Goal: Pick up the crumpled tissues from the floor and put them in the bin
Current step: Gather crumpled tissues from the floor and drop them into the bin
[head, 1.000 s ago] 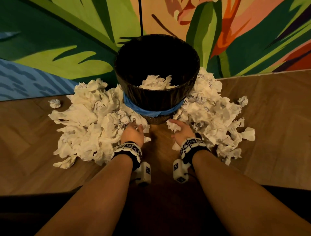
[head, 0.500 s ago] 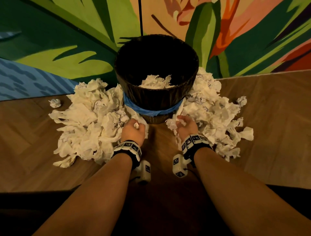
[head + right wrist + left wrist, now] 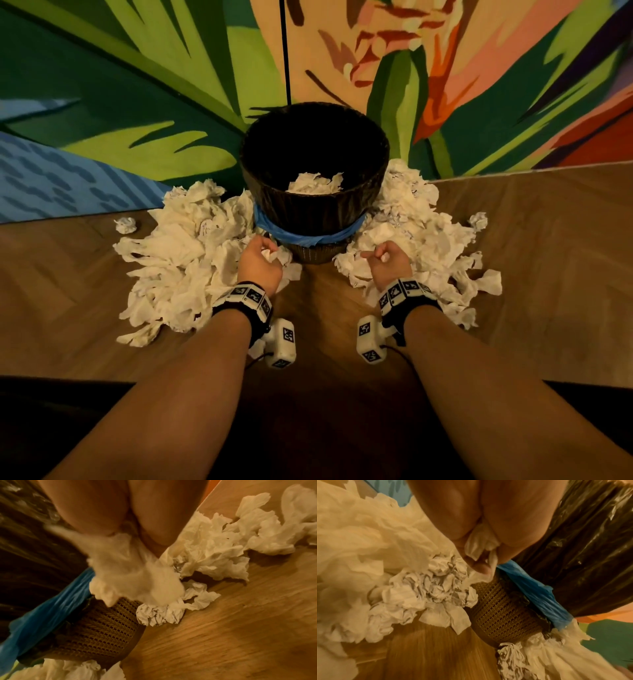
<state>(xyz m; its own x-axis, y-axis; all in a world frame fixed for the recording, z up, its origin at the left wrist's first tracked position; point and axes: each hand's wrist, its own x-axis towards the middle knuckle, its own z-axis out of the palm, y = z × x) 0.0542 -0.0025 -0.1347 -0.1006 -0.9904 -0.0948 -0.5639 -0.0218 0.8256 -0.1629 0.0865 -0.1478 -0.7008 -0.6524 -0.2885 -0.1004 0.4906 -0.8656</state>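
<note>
Tissues (image 3: 272,255) clenched in left hand (image 3: 259,262), more bunched in right hand (image 3: 390,262) fingers

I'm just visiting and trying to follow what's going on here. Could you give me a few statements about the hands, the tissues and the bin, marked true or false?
1. Both hands grip tissue: left hand, right hand. True.
2. The bin is empty. False: some tissues already lie inside.
3. Tissue piles lie on both sides of the bin. True.
4. A red band wraps the bin. False: the blue band does.
5. One stray tissue ball lies apart, left of the piles. True.
</note>
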